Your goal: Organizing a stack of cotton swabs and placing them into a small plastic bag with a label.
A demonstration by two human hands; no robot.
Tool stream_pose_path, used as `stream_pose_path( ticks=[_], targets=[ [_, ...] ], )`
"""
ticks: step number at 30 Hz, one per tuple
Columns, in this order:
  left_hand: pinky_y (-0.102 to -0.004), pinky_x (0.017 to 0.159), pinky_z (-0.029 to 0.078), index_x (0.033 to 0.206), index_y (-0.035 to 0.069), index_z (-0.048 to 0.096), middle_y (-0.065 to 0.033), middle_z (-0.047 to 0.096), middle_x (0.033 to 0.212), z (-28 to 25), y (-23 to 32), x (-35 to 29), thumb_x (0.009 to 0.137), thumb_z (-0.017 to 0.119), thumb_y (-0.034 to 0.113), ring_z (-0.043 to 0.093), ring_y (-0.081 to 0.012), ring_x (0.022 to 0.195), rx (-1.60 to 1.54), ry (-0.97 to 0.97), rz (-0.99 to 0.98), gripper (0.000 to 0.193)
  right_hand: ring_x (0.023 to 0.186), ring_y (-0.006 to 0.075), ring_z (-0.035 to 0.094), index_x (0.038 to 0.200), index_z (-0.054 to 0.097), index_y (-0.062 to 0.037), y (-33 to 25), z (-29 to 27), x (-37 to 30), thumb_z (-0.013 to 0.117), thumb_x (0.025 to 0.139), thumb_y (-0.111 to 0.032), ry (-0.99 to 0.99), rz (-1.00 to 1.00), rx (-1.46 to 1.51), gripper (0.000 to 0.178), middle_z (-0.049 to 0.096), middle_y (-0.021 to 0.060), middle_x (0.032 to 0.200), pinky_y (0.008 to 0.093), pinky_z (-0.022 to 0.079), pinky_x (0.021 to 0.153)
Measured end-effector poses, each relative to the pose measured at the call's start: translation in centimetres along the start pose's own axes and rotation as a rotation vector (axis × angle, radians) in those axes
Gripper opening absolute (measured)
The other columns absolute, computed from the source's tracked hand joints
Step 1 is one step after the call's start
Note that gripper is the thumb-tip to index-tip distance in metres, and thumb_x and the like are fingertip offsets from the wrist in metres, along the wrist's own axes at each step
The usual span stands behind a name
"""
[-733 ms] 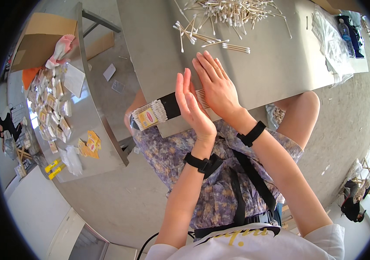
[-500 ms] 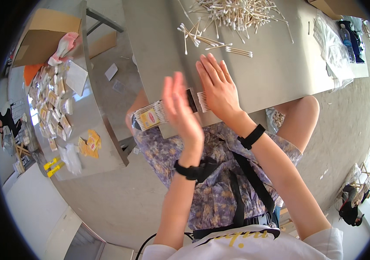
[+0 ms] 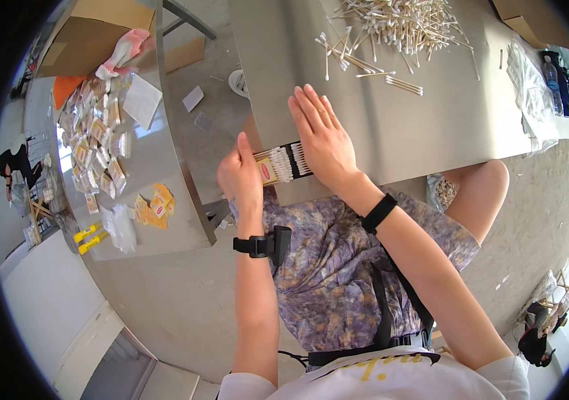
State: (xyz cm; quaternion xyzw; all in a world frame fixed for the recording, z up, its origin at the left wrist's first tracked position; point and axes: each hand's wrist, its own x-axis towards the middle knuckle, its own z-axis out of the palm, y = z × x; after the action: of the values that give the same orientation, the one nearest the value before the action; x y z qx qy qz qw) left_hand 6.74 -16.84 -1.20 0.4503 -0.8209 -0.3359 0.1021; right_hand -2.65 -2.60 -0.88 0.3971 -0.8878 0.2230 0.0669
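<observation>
At the near left corner of the metal table, my left hand [image 3: 241, 179] is closed round the left end of a pack of cotton swabs [image 3: 275, 167] with a yellow label. A black strip [image 3: 296, 159] lies at the pack's right end, with a row of white swab tips [image 3: 301, 155] beside it. My right hand [image 3: 326, 143] rests flat over the right side of that row, fingers straight and together, hiding part of it. Farther off are a small row of swabs [image 3: 404, 85] and a big heap of loose cotton swabs [image 3: 401, 27].
On the left side table [image 3: 164, 227] lie many packed swabs [image 3: 98, 143], yellow labels [image 3: 156, 207], yellow tubes [image 3: 91, 239], and a pink-and-white glove [image 3: 124, 52] by a cardboard box [image 3: 94, 37]. Clear plastic bags [image 3: 528, 93] lie at the right table edge.
My left hand has gone from raised, flat and blurred to closed round the pack's left end. The pack now sits against the swab row. My right hand stays flat; the view has shifted.
</observation>
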Motion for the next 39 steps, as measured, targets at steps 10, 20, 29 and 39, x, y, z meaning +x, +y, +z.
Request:
stream_pose_path(
  ticks=[10,20,29,39],
  targets=[
    [-0.0431,0.053,0.04,0.075,-0.003,0.064,-0.0208,0.056,0.06,-0.4,1.2,-0.5,0.103,0.05,0.03,0.054,-0.0364,0.054,0.075,0.027,0.084,0.045,0.145,0.0311,0.034,0.141,0.044,0.0049,-3.4,1.5,0.8,0.053,0.087,-0.007,0.021,0.05,0.171,0.056,0.044,0.0176,0.148,0.0425,0.029,0.121],
    [-0.0434,0.099,0.044,0.124,0.009,0.062,-0.0102,0.063,0.125,-4.3,-0.4,0.3,0.076,0.083,0.018,0.056,-0.0322,0.116,-0.116,-0.358,0.355,0.053,0.143,0.0229,0.036,0.146,0.043,-0.0016,-4.1,0.0,0.4,0.04,0.107,-0.038,0.219,0.589,1.384,0.053,0.047,0.0154,0.148,0.0387,0.029,0.118],
    [-0.0396,0.095,0.049,0.128,0.009,0.064,-0.0074,0.062,0.122,-7.1,0.3,0.2,0.064,0.085,0.006,0.058,-0.03,0.115,0.041,-0.499,0.736,0.068,0.148,0.0258,0.028,0.154,0.025,-0.0029,-5.6,-0.4,-2.2,0.043,0.106,-0.039,0.233,0.563,1.516,0.063,0.035,0.0171,0.154,0.04,0.021,0.121],
    [-0.0393,0.082,0.052,0.118,0.009,0.07,-0.0054,0.062,0.107,-6.2,1.1,0.1,0.065,0.083,0.008,0.06,-0.0273,0.1,0.051,-0.45,0.811,0.054,0.149,0.0293,0.025,0.156,0.021,-0.0049,-7.0,-1.6,-2.1,0.047,0.103,-0.041,0.145,0.442,1.52,0.07,0.032,0.0179,0.157,0.0434,0.018,0.121]
  ],
)
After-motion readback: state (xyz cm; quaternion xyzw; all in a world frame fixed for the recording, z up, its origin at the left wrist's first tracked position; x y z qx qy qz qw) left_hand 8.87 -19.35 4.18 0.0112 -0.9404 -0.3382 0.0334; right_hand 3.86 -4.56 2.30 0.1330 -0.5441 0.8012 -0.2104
